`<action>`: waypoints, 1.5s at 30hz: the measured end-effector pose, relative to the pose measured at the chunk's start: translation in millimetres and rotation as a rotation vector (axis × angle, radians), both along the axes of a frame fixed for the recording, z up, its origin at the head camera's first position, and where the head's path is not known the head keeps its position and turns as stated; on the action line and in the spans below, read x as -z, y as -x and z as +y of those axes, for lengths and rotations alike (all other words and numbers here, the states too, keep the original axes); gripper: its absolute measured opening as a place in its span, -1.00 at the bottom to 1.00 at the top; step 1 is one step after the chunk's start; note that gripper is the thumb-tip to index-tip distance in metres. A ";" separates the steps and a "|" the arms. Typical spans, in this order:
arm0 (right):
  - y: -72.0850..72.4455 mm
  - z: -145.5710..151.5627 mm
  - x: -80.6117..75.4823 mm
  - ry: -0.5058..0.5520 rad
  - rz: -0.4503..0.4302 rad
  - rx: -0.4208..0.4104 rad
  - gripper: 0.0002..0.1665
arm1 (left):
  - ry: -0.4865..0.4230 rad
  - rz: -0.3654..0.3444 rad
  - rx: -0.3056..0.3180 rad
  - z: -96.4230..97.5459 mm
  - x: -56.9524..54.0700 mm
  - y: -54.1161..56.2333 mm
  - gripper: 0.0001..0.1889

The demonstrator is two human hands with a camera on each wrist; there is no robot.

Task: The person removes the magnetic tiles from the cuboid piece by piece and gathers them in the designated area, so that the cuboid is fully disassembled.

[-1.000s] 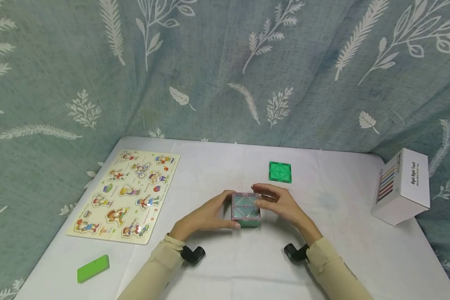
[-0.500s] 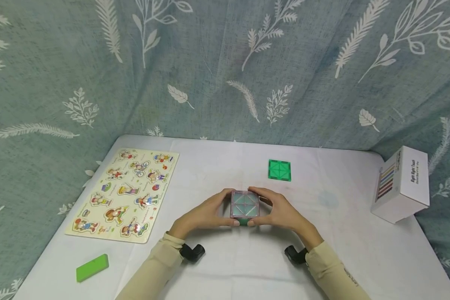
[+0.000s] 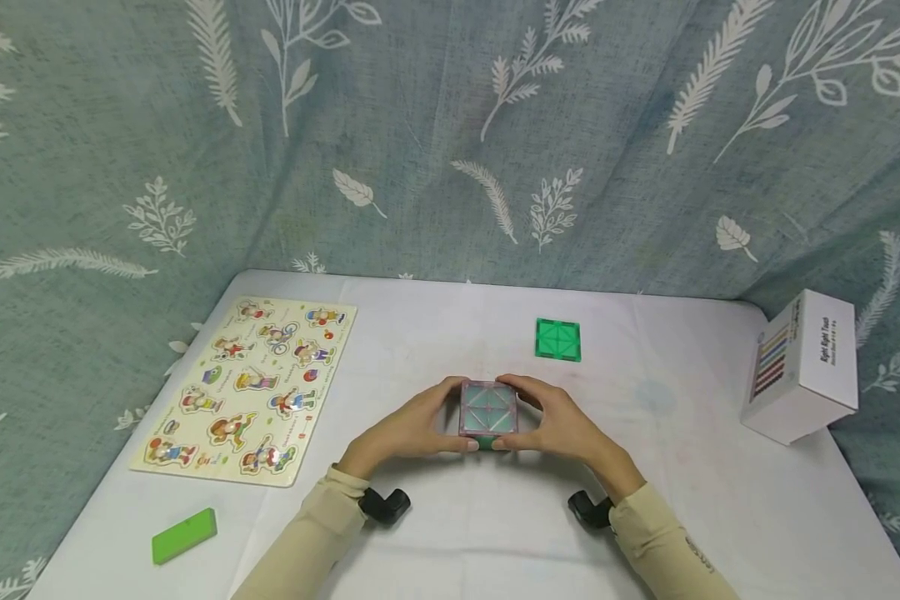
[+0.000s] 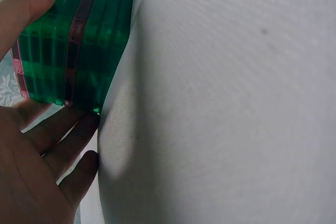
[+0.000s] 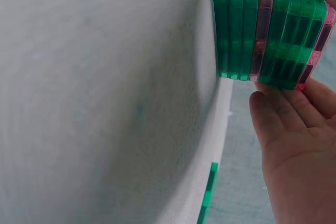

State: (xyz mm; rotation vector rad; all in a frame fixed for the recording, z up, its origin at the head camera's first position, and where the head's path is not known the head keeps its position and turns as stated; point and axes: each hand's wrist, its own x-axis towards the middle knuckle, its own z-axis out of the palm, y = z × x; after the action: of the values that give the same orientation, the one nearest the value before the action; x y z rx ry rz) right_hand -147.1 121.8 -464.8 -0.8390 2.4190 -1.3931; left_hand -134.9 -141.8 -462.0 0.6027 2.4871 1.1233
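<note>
A square stack of translucent magnetic tiles (image 3: 488, 410) sits on the white cloth, its top tile pink-edged. In the left wrist view the stack (image 4: 97, 40) shows mostly green layers, with a pink one midway and another at the top. My left hand (image 3: 408, 427) grips its left side, thumb at the near face and fingers toward the far side. From the right, my right hand (image 3: 566, 425) grips it the same way. The right wrist view shows that hand's fingers (image 5: 286, 114) at the stack's far edge.
Beyond the stack lies a single green tile (image 3: 558, 340). A picture puzzle board (image 3: 243, 392) is at the left, with a bright green block (image 3: 184, 536) in front of it. A white box (image 3: 802, 371) stands at the right; a patterned curtain (image 3: 420, 125) hangs behind.
My right hand's thumb has come from the stack's top right edge down to its near face, so both hands now hold the stack alike. The last half second shows almost no motion.
</note>
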 end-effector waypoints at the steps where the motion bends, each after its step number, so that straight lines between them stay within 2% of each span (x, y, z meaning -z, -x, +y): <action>1: 0.0 -0.3 -0.2 -0.002 0.004 0.001 0.07 | -0.003 0.004 0.000 0.0 -0.1 -0.1 -0.04; 7: -0.5 -1.4 -0.8 -0.001 0.004 0.004 0.07 | -0.011 0.029 -0.006 0.4 2.2 -0.2 -0.04; 14: -0.5 -2.0 -0.1 -0.011 0.016 0.007 0.06 | 0.006 -0.004 -0.009 -0.3 1.1 -0.4 0.02; 19: 0.0 -4.8 -1.1 -0.012 0.044 0.007 0.02 | -0.009 -0.003 -0.003 -1.9 -1.1 -0.8 0.03; 25: -1.5 -5.9 -2.3 -0.030 0.032 0.020 0.04 | 0.010 -0.002 -0.002 -1.7 1.1 -1.5 0.03; 35: -0.3 -3.5 -1.9 -0.031 0.085 0.028 -0.03 | 0.020 -0.042 -0.010 0.0 0.1 -4.0 0.08; 45: -2.2 -4.6 -1.4 -0.026 0.066 0.040 -0.03 | 0.017 -0.073 -0.004 -1.8 1.6 -6.1 0.09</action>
State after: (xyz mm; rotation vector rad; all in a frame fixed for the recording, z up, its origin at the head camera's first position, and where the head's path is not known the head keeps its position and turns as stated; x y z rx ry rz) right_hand -144.9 117.2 -463.4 -0.8482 2.5107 -1.3656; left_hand -128.8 -143.6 -463.6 0.5424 2.4347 1.1051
